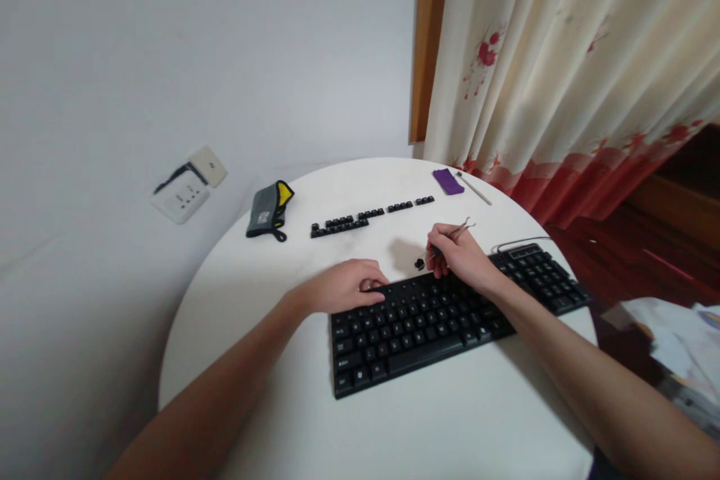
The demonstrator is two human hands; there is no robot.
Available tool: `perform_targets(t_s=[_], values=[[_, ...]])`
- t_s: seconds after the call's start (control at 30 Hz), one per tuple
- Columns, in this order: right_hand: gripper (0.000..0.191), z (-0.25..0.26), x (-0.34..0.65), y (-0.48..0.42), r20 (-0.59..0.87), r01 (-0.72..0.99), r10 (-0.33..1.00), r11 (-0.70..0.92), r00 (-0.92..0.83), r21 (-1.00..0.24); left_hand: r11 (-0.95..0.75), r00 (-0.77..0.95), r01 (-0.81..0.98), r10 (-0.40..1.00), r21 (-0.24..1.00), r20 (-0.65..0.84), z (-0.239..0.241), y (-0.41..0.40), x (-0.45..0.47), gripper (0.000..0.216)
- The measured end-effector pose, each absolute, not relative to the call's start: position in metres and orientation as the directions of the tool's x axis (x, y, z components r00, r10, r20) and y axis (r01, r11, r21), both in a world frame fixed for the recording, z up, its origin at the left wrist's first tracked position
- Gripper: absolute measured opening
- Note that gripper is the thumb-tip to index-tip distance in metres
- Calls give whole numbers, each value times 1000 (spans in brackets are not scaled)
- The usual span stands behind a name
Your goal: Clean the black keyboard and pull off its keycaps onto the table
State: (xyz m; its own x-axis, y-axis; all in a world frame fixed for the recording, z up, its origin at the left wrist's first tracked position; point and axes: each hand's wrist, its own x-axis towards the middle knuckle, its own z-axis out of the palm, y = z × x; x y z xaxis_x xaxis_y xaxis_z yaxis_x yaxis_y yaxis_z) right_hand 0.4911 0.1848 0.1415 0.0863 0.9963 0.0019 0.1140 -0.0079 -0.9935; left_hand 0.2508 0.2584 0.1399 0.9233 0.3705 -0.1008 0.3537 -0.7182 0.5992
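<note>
A black keyboard [413, 334] lies slightly angled on the white table. My left hand [353, 285] steadies its back left corner, the thumb along the top and the other fingers curled at the back edge. In my right hand [453, 255], above the keyboard's back edge, is a thin wire keycap puller [462, 228]; its bent wire ends stick up past the fingers. At the puller's lower tip, just left of the fingers, is a small black keycap [419, 264]; whether the wires grip it I cannot tell. Loose black keycaps [340, 227] lie in rows farther back.
A grey and yellow folded cloth [264, 211] lies at the back left. Toward the back right are a purple cloth [448, 181] and a slim brush [473, 188]. The keyboard's cable [520, 241] runs along its back right. Wall and curtain [506, 90] border the table.
</note>
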Motion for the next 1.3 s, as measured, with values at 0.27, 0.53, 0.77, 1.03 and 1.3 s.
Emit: perform_targets(t_s=[0.27,0.53,0.77,1.03,1.3], values=[[32,144,473,172,53,58,998,55,-30,-997,-661,879,465,425,589,-218,153,266,229,27],[28,131,457,166,135,75,989,139,-54,-988,-528,817,339,575,779,34,148,238,266,36],[23,125,456,169,250,210,968,240,20,-948,-394,724,196,675,898,139,136,237,273,25],[33,122,456,174,160,116,986,155,35,-981,-584,713,209,640,784,286,131,240,272,12],[43,116,457,177,90,39,988,86,124,-996,-827,748,162,459,538,480,130,241,271,12]])
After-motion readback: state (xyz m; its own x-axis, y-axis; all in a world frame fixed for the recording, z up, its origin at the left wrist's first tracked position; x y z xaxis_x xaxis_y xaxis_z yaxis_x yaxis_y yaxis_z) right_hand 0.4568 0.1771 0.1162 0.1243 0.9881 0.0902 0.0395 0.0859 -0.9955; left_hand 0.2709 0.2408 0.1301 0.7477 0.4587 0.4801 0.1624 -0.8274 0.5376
